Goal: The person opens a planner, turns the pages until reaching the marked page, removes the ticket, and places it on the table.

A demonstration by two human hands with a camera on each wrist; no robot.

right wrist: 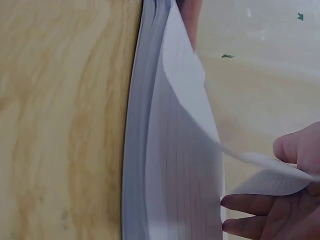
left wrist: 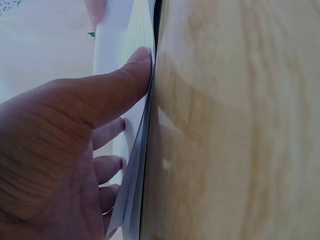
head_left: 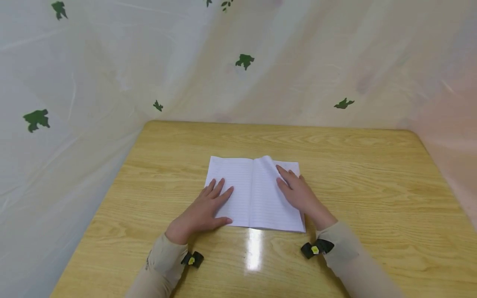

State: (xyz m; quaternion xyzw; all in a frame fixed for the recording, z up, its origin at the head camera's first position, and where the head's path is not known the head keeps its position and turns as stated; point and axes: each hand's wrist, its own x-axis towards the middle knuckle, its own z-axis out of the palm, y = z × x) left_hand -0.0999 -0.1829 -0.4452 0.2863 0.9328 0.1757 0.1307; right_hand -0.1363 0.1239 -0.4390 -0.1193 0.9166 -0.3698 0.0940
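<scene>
An open notebook with white lined pages lies on the wooden table. Its left page sits under my left hand, whose fingers are spread and rest on the paper. In the left wrist view, the left thumb presses near the notebook's lower edge, where the sheets fan slightly apart. On the other side, my right hand holds the outer edge of a right-hand page between thumb and fingers. That page curves up off the stack in the right wrist view, with two fingertips touching the pages beneath.
The wooden table stretches around the notebook on all sides. A pale curtain with green leaf and bird shapes hangs behind and beside it. Each sleeved wrist wears a black strap. Light reflects off the table before the notebook.
</scene>
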